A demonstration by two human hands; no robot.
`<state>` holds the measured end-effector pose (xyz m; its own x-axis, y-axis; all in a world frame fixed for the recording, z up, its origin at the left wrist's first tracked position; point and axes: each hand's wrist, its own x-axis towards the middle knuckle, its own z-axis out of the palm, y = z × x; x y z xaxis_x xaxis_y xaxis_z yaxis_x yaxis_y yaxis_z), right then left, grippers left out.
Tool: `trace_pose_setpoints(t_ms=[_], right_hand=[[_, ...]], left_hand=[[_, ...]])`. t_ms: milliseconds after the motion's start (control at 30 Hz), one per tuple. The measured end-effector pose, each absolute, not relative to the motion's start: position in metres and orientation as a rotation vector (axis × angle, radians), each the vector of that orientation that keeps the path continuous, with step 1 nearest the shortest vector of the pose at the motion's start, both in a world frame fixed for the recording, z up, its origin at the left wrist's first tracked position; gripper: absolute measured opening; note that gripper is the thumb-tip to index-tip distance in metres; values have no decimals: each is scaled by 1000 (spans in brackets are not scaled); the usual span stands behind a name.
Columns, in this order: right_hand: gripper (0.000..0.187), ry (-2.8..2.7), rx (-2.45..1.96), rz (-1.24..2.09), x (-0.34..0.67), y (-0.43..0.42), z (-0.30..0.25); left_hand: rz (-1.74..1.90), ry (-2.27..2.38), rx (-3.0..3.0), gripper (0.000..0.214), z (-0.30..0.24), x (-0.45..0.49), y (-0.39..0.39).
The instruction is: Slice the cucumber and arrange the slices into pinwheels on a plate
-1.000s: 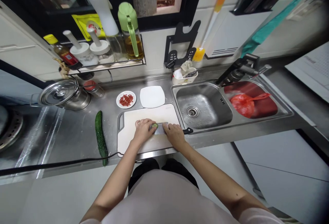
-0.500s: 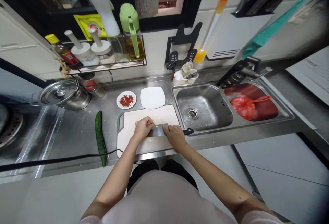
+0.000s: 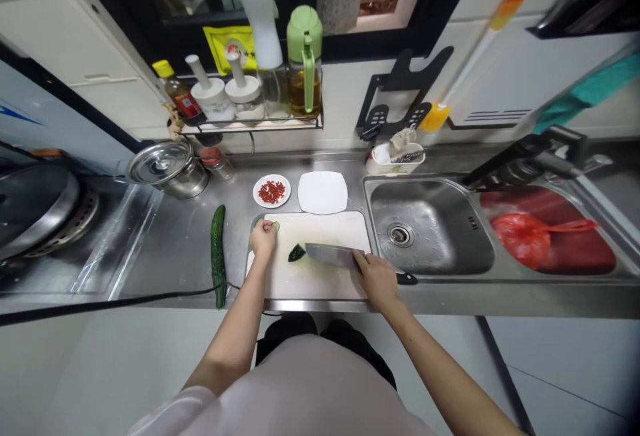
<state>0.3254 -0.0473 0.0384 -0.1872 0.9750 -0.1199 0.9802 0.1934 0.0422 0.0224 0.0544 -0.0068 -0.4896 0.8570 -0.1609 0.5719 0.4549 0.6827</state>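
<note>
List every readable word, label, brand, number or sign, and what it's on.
Readable text: none.
Red-labelled bottle: label too blurred to read.
Yellow packet: print blurred and partly hidden, unreadable.
Board: faint mark near its far right corner, too small to read.
Caddy: small motif, can't tell if it includes text.

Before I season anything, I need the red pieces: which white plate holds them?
The round plate, left of the rounded-square plate: red pieces cover its middle, while the other shows none.
</note>
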Motion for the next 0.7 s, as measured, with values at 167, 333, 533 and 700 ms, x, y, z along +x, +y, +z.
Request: trace_pose_setpoints(t_ms=[167, 333, 533, 700], right_hand=[[36, 2312, 1954, -73, 327, -45, 36], [38, 2298, 1975, -111, 326, -45, 34], [37, 2268, 2004, -136, 324, -43, 36], [37, 2246, 2007, -168, 322, -42, 38]], left_hand=[[694, 2250, 1251, 22, -12, 16, 70], [612, 2311, 1320, 20, -11, 17, 74], [563, 2352, 1331, 22, -5, 18, 73], [530, 2376, 1366, 23, -4, 19, 72]])
